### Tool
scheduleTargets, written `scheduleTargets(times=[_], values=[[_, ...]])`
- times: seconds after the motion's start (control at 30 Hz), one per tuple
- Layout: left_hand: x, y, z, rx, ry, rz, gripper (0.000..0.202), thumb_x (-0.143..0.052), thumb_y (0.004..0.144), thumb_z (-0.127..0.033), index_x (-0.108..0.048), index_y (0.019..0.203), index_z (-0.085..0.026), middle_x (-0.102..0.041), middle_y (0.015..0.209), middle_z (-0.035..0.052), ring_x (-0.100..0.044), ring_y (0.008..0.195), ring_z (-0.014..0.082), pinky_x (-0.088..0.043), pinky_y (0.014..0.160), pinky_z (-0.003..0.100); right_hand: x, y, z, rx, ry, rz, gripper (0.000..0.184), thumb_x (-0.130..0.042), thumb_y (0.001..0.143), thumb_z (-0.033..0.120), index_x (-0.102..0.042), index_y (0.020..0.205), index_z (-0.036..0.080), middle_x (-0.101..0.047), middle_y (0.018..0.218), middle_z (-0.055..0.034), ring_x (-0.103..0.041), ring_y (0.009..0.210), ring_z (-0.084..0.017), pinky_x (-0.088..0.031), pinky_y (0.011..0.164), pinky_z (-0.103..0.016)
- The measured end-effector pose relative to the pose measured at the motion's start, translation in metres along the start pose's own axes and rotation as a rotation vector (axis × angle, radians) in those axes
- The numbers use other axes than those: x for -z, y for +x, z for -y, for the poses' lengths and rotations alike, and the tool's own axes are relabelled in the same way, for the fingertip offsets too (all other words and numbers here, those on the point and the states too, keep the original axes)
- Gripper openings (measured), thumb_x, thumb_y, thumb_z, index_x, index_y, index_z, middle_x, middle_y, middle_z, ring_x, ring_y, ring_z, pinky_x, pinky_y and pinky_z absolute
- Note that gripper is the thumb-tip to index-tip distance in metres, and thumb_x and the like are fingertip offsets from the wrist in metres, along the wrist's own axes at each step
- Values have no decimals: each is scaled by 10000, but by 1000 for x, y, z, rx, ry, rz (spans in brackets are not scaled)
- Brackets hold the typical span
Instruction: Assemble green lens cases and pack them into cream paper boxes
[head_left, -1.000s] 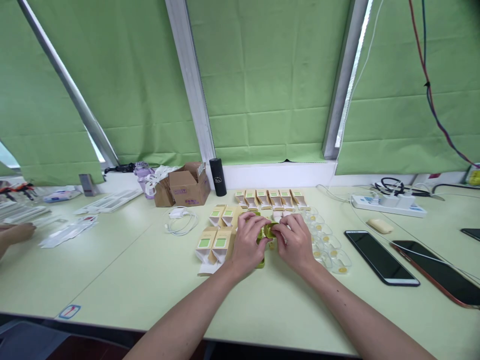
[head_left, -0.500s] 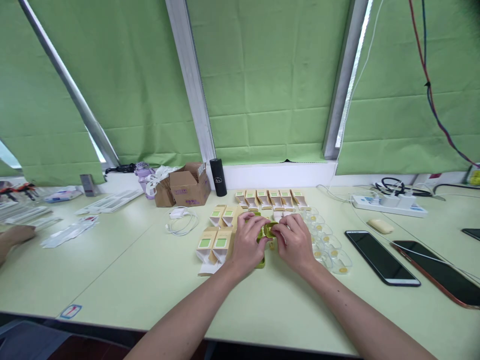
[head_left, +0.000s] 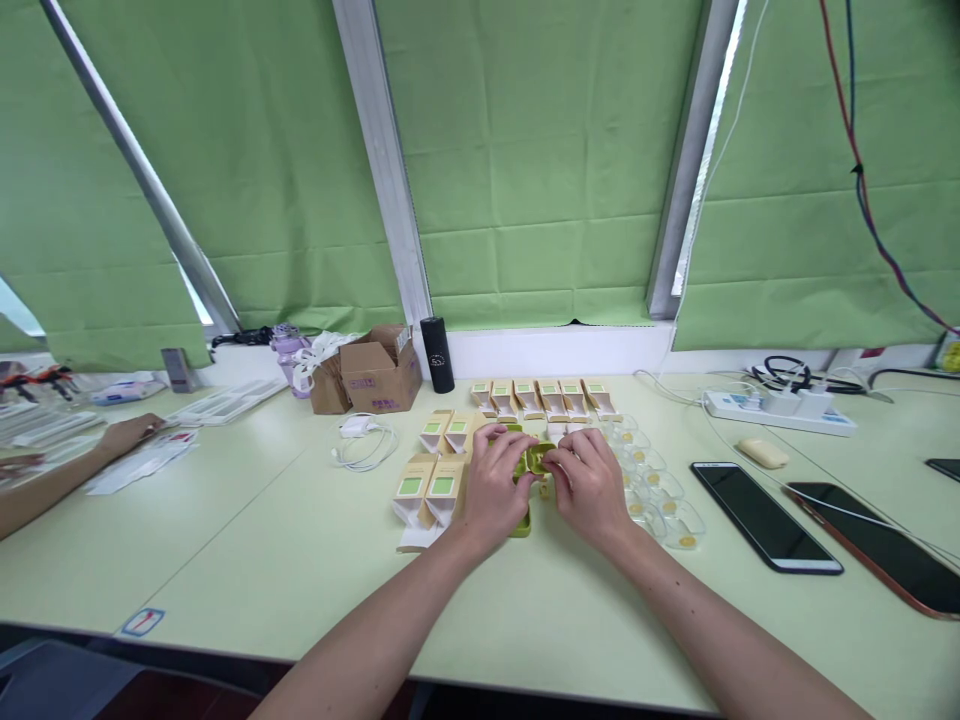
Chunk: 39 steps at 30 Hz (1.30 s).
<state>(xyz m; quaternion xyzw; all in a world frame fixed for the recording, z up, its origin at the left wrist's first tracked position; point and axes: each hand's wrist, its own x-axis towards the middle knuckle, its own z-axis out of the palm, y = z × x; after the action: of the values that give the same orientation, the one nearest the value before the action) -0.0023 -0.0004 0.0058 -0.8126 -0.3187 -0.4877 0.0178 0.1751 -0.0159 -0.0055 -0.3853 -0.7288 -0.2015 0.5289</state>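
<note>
Between my two hands is a small olive-green square case [head_left: 539,458], its hollow side facing me. My left hand [head_left: 496,482] pinches its left edge, and the fingers of my right hand [head_left: 589,480] close on its right edge. Under and beside my left hand lie more green cases [head_left: 521,527], partly covered by it. Left of that hand stand open cream cartons [head_left: 426,487] with green labels. To the right of my right hand, clear plastic covers [head_left: 660,490] with yellow dots sit in rows. A tiny yellowish piece [head_left: 544,491] shows below the held case.
A row of cartons [head_left: 540,398] stands behind my hands. Two phones [head_left: 765,515] and a power strip [head_left: 780,410] lie right. A cardboard box [head_left: 380,370], black bottle [head_left: 436,355] and charger cable [head_left: 364,440] are at back left. A co-worker's hand [head_left: 129,433] is far left.
The case between my hands has tipped slightly, so more of its inside shows; my hands stay nearly in place. At far left, the co-worker's hand has reached further right over the white packets.
</note>
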Motion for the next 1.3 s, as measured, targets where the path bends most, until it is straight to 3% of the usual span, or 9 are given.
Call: scheduleTargets(times=[0.7, 0.97, 1.3], values=[[2, 2, -1, 19, 37, -3, 433, -685, 879, -65, -688, 1279, -233, -728, 1214, 104, -501, 1275, 351, -539, 1045, 621, 1, 1, 2, -5, 6, 3, 193, -607, 950, 45, -665, 900, 223, -613, 857, -56, -507, 870, -232, -393, 698, -365], [-1, 0, 8, 1, 63, -30, 441, -684, 878, -46, -686, 1277, -234, -723, 1219, 97, -500, 1271, 339, -540, 1039, 583, 1, 1, 3, -5, 12, 4, 175, -613, 965, 66, -668, 917, 224, -615, 861, -59, -509, 868, -237, -413, 701, -374], [0, 4, 15, 219, 58, -146, 426, -730, 877, -109, -689, 1276, -252, -722, 1207, 72, -494, 1284, 326, -478, 1110, 567, 5, 0, 8, -50, 65, 16, 186, -631, 882, 41, -652, 881, 226, -600, 852, -58, -521, 871, -244, -406, 706, -376]])
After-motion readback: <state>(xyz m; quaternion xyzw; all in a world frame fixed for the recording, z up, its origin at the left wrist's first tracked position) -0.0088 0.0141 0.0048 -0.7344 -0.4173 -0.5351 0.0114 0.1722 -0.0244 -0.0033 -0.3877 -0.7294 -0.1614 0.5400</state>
